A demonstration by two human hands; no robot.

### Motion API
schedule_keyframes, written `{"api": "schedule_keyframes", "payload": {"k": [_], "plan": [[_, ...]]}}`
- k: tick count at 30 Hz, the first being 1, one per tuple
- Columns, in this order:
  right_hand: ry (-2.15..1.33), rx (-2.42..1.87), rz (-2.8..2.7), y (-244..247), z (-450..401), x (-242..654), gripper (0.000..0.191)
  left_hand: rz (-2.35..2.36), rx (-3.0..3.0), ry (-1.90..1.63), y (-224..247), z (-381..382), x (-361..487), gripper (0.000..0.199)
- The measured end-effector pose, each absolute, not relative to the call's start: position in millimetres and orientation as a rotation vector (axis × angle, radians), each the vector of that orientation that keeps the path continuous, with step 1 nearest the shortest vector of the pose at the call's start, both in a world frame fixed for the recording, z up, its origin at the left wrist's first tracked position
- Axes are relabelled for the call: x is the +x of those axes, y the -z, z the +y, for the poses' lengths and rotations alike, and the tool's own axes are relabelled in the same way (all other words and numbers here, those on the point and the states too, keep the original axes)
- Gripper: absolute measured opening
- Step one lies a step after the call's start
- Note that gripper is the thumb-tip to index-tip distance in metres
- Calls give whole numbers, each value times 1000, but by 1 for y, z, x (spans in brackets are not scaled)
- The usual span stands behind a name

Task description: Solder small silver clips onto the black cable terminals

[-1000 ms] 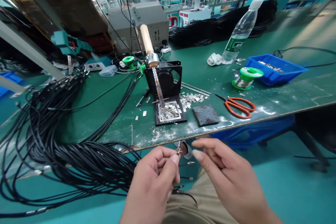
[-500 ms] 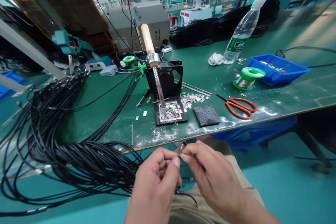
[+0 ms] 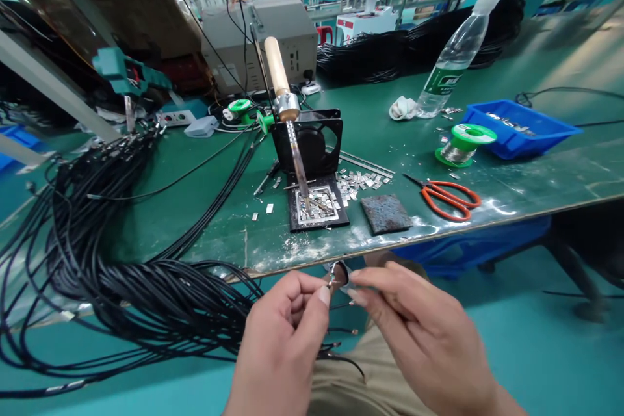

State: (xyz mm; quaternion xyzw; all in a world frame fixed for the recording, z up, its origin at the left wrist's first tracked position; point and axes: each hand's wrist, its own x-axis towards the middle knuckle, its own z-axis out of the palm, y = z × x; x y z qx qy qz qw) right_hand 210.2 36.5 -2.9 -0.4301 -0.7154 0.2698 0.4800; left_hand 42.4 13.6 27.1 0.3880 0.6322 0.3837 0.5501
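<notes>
A: Where do the hands sit against the bench edge?

B: Both hang just below the bench (image 3: 536, 175) lip, at about 6 o'clock of the view. The left hand (image 3: 287, 338) is curled, thumb and forefinger pinched together on a bared wire end (image 3: 333, 284). The right hand (image 3: 419, 331) comes in from 4 o'clock, its fingertips pressed together on the same end, touching the left thumb.

A: Any free room round them?

B: Open teal floor lies at 3 to 5 o'clock. At 9 o'clock a thick bundle of cables (image 3: 121, 273) spills over the edge and crowds the left wrist. Straight up at 12, near the lip, stands a black tray (image 3: 316, 208) of small metal clips.

A: Materials?

B: The cables are smooth, black and round; the end is thin, shiny metal. A soldering iron (image 3: 287, 117) with a pale wooden handle leans tip-down into the tray, before a square black fan (image 3: 312, 140). At 1 o'clock of the tray lies a rough dark pad (image 3: 385, 213), then orange-handled scissors (image 3: 446, 195), a green solder spool (image 3: 463, 143), a blue bin (image 3: 521, 127) and a clear plastic bottle (image 3: 453, 58). The bench top is glossy green, worn pale along the edge.
</notes>
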Motion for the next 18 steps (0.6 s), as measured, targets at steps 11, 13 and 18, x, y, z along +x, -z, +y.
{"api": "schedule_keyframes", "payload": {"k": [11, 13, 18], "plan": [[-383, -913, -2056, 1, 44, 200, 24, 1516, 898, -886, -33, 11, 45, 28], [-392, -966, -2034, 0, 43, 200, 23, 1466, 937, -834, -30, 11, 42, 27], [-488, -1197, -1766, -6, 46, 217, 17, 1443, 974, -747, -30, 11, 36, 29]]}}
